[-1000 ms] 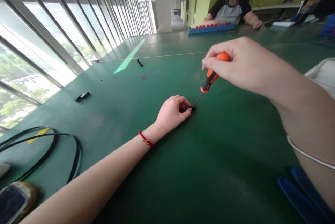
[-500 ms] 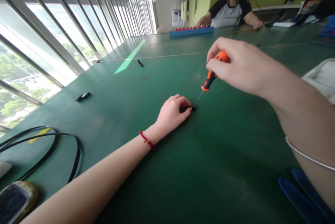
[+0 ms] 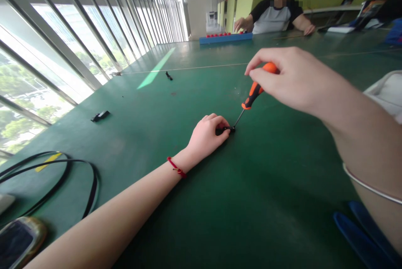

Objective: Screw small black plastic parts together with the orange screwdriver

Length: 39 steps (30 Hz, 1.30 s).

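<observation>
On the green table [image 3: 176,114], my left hand [image 3: 209,135] pinches a small black part [image 3: 222,130] between thumb and fingers. My right hand [image 3: 282,76] is closed around the top of an orange and black screwdriver [image 3: 253,93], which leans with its thin shaft down and to the left. Its tip meets the right end of the black part, just beyond my left fingertips. The details of the part are too small to tell.
Two small black pieces [image 3: 100,116] [image 3: 168,76] lie on the left half. A black cable [image 3: 94,181] and a phone-like device [image 3: 19,239] are at lower left, blue objects [image 3: 361,231] at lower right. Across the table, a person [image 3: 273,17] sits by a blue tray [image 3: 226,39].
My right hand has shifted slightly around the screwdriver handle, its fingers a little further left. The other person's hand has lifted, and the blue tray has moved slightly left.
</observation>
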{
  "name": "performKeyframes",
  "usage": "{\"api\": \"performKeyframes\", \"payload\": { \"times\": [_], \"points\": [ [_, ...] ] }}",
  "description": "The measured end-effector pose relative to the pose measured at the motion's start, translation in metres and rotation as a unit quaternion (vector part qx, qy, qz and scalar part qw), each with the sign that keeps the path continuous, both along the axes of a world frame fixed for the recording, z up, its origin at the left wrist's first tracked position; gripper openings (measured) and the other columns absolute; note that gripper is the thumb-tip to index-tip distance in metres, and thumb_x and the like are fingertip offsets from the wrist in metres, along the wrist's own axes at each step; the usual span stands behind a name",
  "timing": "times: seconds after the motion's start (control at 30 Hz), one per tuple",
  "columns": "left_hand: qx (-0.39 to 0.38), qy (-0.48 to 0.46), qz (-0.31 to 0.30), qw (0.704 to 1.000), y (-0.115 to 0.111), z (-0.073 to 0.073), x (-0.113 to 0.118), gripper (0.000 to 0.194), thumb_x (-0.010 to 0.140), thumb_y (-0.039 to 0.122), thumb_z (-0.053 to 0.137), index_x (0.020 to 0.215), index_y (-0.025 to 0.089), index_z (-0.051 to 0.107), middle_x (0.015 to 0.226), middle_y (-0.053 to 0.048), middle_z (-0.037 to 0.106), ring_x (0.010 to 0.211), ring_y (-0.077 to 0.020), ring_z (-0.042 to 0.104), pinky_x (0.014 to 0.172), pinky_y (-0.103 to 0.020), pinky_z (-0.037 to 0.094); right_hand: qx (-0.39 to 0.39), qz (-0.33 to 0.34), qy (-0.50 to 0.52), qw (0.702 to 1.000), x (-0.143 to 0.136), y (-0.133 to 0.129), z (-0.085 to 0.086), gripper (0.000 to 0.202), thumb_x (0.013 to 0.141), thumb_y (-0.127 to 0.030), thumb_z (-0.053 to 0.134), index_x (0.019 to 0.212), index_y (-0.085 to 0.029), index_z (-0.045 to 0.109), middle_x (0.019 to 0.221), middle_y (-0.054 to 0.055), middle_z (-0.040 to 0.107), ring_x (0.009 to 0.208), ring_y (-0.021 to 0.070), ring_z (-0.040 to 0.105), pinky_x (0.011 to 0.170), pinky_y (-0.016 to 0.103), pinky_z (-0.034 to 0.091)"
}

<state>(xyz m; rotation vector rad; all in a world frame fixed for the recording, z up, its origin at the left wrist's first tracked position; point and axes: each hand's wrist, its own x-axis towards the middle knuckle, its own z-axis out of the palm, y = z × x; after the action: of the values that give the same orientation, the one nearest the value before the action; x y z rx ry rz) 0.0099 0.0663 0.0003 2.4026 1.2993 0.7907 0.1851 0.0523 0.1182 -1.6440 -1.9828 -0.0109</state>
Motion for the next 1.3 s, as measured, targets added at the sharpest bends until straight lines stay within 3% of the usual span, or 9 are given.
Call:
{"api": "performKeyframes", "payload": {
  "times": [0.1,0.23,0.37,0.53,0.67,0.83,0.97,1.13,1.3],
  "points": [
    [0.000,0.002,0.001,1.000,0.0000,-0.0002,-0.0005,0.012,0.078,0.025,0.054,0.083,0.018,0.064,0.080,-0.003,0.057,0.079,-0.0180,0.053,0.070,-0.030,0.044,0.009,0.000,0.006,1.000,-0.0015,-0.0015,0.0005,0.019,0.079,-0.038,0.049,0.089,-0.024,0.057,0.063,-0.001,0.051,0.052,0.0122,0.042,0.051,0.029,0.029],
    [0.000,0.003,-0.001,1.000,0.0000,-0.0005,-0.0005,0.013,0.078,0.025,0.054,0.083,0.018,0.064,0.080,-0.003,0.057,0.079,-0.0179,0.053,0.071,-0.030,0.045,-0.010,0.015,-0.005,1.000,-0.0011,-0.0009,0.0010,0.032,0.085,-0.044,0.041,0.069,-0.022,0.057,0.051,-0.001,0.042,0.045,0.0095,0.032,0.050,0.029,0.027],
    [0.001,0.003,-0.001,1.000,0.0003,-0.0002,-0.0001,0.013,0.078,0.025,0.054,0.083,0.018,0.064,0.081,-0.003,0.057,0.079,-0.0180,0.053,0.071,-0.030,0.045,0.012,0.009,0.002,1.000,-0.0005,0.0006,0.0007,0.013,0.076,-0.035,0.055,0.082,-0.024,0.054,0.060,-0.002,0.049,0.049,0.0104,0.039,0.049,0.028,0.029],
    [0.000,0.006,-0.001,1.000,0.0003,-0.0003,-0.0003,0.013,0.078,0.025,0.053,0.084,0.018,0.064,0.081,-0.004,0.057,0.080,-0.0183,0.053,0.072,-0.030,0.045,-0.027,0.010,-0.014,0.999,-0.0004,-0.0012,0.0022,0.034,0.085,-0.046,0.040,0.068,-0.023,0.058,0.051,-0.001,0.042,0.046,0.0109,0.035,0.049,0.029,0.028],
    [0.002,0.004,-0.002,1.000,0.0004,-0.0005,-0.0006,0.013,0.079,0.025,0.053,0.083,0.018,0.064,0.080,-0.003,0.057,0.079,-0.0181,0.053,0.071,-0.030,0.045,-0.002,0.001,-0.003,1.000,0.0000,-0.0017,0.0026,0.016,0.076,-0.037,0.054,0.085,-0.024,0.054,0.064,0.000,0.053,0.050,0.0118,0.041,0.049,0.029,0.029],
    [0.001,-0.001,-0.005,1.000,0.0007,-0.0007,-0.0008,0.013,0.078,0.024,0.054,0.084,0.018,0.064,0.080,-0.003,0.056,0.079,-0.0178,0.053,0.071,-0.030,0.045,-0.047,0.010,-0.006,0.999,-0.0006,-0.0008,0.0041,0.035,0.084,-0.050,0.042,0.065,-0.022,0.053,0.050,-0.001,0.041,0.044,0.0103,0.032,0.048,0.030,0.025],
    [0.002,0.002,-0.003,1.000,0.0002,-0.0007,-0.0007,0.014,0.078,0.025,0.054,0.084,0.018,0.064,0.080,-0.003,0.056,0.079,-0.0179,0.052,0.071,-0.030,0.045,-0.008,0.009,-0.005,1.000,-0.0011,-0.0002,0.0047,0.011,0.076,-0.035,0.054,0.077,-0.024,0.053,0.059,-0.001,0.050,0.047,0.0109,0.039,0.048,0.028,0.028],
    [0.001,0.003,-0.004,1.000,0.0001,-0.0006,-0.0007,0.013,0.079,0.025,0.053,0.084,0.018,0.064,0.081,-0.004,0.057,0.080,-0.0180,0.053,0.072,-0.030,0.045,-0.036,0.012,-0.011,0.999,-0.0004,-0.0029,0.0044,0.037,0.084,-0.049,0.040,0.064,-0.022,0.055,0.048,-0.001,0.040,0.041,0.0095,0.030,0.044,0.028,0.023],
    [0.003,0.004,-0.003,1.000,0.0003,-0.0011,-0.0009,0.013,0.078,0.025,0.054,0.084,0.018,0.064,0.082,-0.004,0.057,0.080,-0.0181,0.053,0.071,-0.030,0.045,-0.005,0.014,-0.001,1.000,-0.0004,-0.0020,0.0029,0.014,0.073,-0.035,0.057,0.082,-0.025,0.053,0.061,-0.001,0.052,0.047,0.0115,0.040,0.047,0.028,0.028]
  ]
}}
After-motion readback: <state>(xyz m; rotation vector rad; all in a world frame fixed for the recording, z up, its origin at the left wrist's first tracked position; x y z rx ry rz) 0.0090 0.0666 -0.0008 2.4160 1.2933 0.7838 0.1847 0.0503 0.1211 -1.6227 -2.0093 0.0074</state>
